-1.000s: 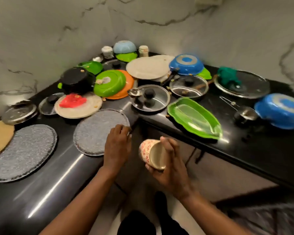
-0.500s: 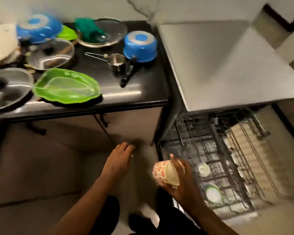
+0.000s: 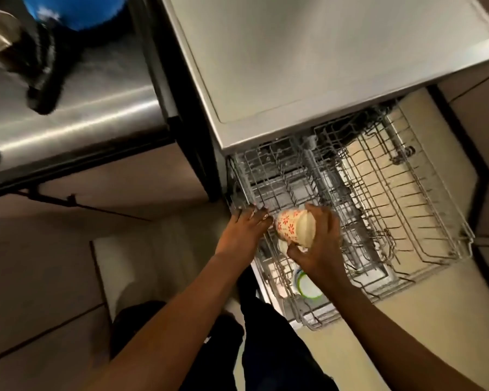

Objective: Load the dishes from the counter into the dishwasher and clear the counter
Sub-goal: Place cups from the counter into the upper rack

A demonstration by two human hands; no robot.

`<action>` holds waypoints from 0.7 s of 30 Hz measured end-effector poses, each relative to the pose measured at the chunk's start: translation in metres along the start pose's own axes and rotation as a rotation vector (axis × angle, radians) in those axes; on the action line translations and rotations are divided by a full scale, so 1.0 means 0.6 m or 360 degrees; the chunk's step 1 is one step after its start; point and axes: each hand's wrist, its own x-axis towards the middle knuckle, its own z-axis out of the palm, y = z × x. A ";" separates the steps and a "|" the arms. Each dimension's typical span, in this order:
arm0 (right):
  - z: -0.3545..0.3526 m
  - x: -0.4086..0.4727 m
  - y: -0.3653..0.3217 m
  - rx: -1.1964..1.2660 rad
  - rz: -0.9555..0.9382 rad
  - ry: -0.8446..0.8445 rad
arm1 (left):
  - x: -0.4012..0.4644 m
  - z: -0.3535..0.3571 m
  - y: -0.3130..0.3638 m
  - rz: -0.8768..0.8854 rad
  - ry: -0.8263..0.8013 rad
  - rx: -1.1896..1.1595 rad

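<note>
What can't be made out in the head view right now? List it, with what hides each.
- Blue bowl: cut off by the top edge.
- Dark utensil on the counter: blurred, kind unclear.
- White dish beneath the floral cup: mostly hidden by the cup and right hand.
- Green-rimmed dish: partly behind the right wrist.
- Left hand fingertips: blurred against the rack; contact unclear.

A home kitchen: a dark counter (image 3: 76, 114) beside a dishwasher (image 3: 308, 66) with its wire rack (image 3: 378, 193) pulled out.
</note>
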 end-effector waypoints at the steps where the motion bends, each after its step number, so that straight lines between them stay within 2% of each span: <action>1: 0.006 0.016 0.010 -0.0049 -0.0040 -0.0020 | 0.004 0.008 -0.001 -0.0001 -0.0029 0.0059; 5: 0.042 0.069 0.045 -0.0264 -0.0250 -0.0199 | 0.007 0.025 0.004 -0.0013 0.0018 0.0258; 12: 0.113 0.125 0.093 -0.0745 -0.0543 -0.0645 | 0.004 0.031 -0.001 0.0013 0.0162 0.0229; 15: 0.124 0.140 0.098 -0.0821 -0.0448 -0.0628 | 0.003 0.036 0.000 0.0006 0.0147 0.0184; 21: 0.117 0.150 0.091 -0.0853 -0.0443 -0.0654 | 0.001 0.041 0.003 -0.0055 0.0139 0.0105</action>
